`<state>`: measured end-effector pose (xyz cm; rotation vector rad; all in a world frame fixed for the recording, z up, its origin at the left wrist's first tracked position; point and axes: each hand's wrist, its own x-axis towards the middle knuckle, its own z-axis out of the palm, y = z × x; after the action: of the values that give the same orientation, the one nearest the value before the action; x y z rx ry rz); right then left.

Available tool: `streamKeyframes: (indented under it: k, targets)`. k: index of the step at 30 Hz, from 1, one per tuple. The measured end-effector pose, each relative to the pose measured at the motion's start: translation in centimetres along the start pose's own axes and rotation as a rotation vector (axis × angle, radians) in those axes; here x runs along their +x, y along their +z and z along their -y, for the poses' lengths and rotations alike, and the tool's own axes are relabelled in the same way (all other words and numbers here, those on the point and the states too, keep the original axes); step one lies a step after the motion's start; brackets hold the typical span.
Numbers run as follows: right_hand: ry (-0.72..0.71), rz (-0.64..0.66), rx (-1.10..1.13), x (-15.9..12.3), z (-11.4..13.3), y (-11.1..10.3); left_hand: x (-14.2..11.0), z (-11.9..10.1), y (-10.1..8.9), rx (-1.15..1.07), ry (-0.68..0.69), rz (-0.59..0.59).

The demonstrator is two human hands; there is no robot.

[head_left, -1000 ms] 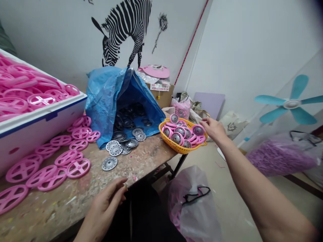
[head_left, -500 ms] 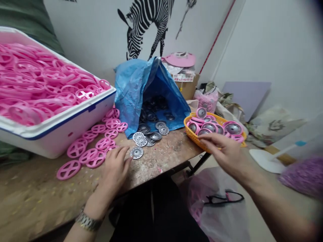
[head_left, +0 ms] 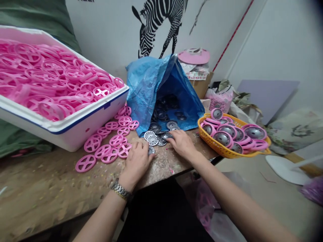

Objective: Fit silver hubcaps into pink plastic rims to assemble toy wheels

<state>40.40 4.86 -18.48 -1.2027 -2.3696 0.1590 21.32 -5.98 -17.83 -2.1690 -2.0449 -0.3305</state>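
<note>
My left hand (head_left: pixel 137 163), with a metal watch on its wrist, rests low over the table. Its thumb and fingers close around the edge of a grey plastic hubcap (head_left: pixel 151 150), partly hidden by the hand. Beside these fingers lies a pink spoked ring (head_left: pixel 124 150). At the front of the grey pile, my right hand (head_left: pixel 182 144) pinches the edge of another grey hubcap (head_left: pixel 167 135) between thumb and fingertips. Several loose hubcaps (head_left: pixel 152 139) lie between the hands and the bag mouth.
A blue bag (head_left: pixel 141 87) opens forward with more grey hubcaps inside. On the left, a white box (head_left: pixel 75 131) brims with pink rings. A yellow basket (head_left: pixel 219 149) at the table's right edge holds pink rings fitted with grey hubcaps. Plastic bags (head_left: pixel 227 218) lie below.
My right hand has moved left from the basket to the grey hubcaps. My left hand has closed in over the nearest hubcap. The view has shifted left.
</note>
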Motion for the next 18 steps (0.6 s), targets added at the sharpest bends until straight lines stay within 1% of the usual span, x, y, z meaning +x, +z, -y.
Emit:
streamKeyframes:
  k: [3,5,8,13,15,18]
  targets:
    - [0.021,0.065,-0.070,0.7,0.1,0.6,0.0,0.0,0.1,-0.022,0.006,-0.006]
    - [0.021,0.081,-0.077,0.6,0.2,0.9,0.0,0.1,0.1,-0.049,0.014,-0.009]
    - [0.005,0.045,-0.036,-0.1,0.3,1.1,-0.2,0.5,0.3,-0.089,0.006,-0.002]
    - [-0.070,-0.076,0.149,-2.1,1.3,0.5,-0.6,0.9,1.1,-0.205,0.003,-0.023]
    - [-0.099,-0.091,0.215,-2.9,2.1,0.3,-0.7,1.0,1.1,-0.248,-0.006,-0.029]
    - [-0.121,-0.087,0.301,-3.9,3.5,0.2,-0.9,1.1,0.5,-0.334,-0.028,-0.075]
